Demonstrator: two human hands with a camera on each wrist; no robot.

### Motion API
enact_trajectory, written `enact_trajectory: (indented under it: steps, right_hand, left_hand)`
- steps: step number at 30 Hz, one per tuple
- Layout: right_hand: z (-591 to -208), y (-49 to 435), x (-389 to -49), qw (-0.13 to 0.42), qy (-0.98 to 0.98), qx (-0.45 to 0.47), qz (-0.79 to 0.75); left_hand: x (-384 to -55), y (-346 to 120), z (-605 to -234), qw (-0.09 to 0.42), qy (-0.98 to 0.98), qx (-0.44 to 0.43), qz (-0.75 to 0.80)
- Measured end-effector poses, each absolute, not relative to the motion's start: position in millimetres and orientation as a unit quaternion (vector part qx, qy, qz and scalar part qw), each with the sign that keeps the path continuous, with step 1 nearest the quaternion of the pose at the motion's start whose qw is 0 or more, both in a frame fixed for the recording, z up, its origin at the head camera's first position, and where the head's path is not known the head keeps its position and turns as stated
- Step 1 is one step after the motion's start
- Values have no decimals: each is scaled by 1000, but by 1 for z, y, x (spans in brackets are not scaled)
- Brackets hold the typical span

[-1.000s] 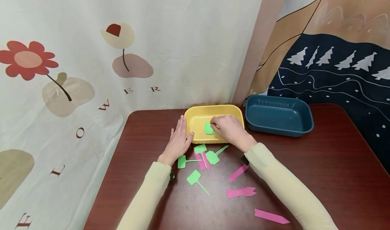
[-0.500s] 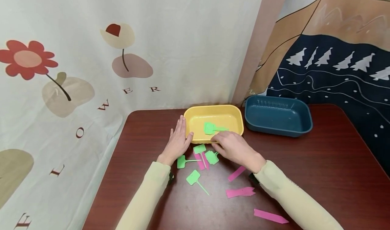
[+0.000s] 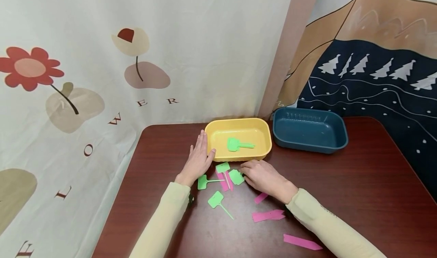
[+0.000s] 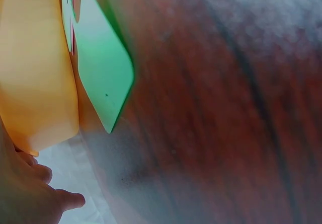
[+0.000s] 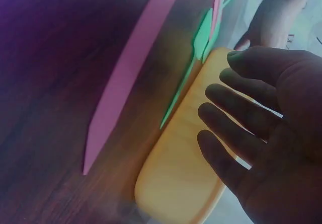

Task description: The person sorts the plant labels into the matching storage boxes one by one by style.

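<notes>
In the head view my left hand (image 3: 196, 163) lies with straight fingers along the left end of the yellow tray (image 3: 211, 127), its thumb at the front corner. My right hand (image 3: 266, 177) is just in front of the tray, over the stems of a small stack of green T-shaped plant labels (image 3: 236, 177). In the right wrist view its fingers (image 5: 236, 133) are spread and hold nothing. Several green plant labels (image 3: 233, 144) lie stacked inside the tray. Beside my hands are more green labels (image 3: 216, 199) and, partly under them, pink pointed plant labels (image 3: 222, 180).
A dark blue tray (image 3: 310, 146) stands right of the yellow one at the back of the brown table (image 3: 160, 151). Other pink labels (image 3: 268, 216) lie near the right forearm, one (image 3: 302, 242) closer to the front. Printed curtains (image 3: 211, 53) hang behind.
My right hand has let go of green labels inside the yellow tray and come back over its front edge to the stack on the table. The left hand stays at the tray.
</notes>
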State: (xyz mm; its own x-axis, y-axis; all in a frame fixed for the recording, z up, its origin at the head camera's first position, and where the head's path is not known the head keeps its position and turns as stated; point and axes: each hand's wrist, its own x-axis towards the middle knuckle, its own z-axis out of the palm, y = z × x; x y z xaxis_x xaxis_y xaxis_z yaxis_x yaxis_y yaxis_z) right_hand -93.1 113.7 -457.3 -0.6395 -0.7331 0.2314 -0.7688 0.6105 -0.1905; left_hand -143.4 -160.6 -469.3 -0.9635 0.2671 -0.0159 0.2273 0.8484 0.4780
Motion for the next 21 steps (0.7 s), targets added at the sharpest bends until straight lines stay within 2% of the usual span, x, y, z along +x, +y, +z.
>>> enact_trajectory:
  steps: [9, 21]
  right_hand:
    - [-469, 120, -91, 66, -901, 412, 117]
    - [-472, 134, -83, 96, -904, 406, 87]
  left_hand:
    - [-143, -160, -470, 41, 959, 131, 249]
    - [-144, -160, -470, 44, 959, 128, 248]
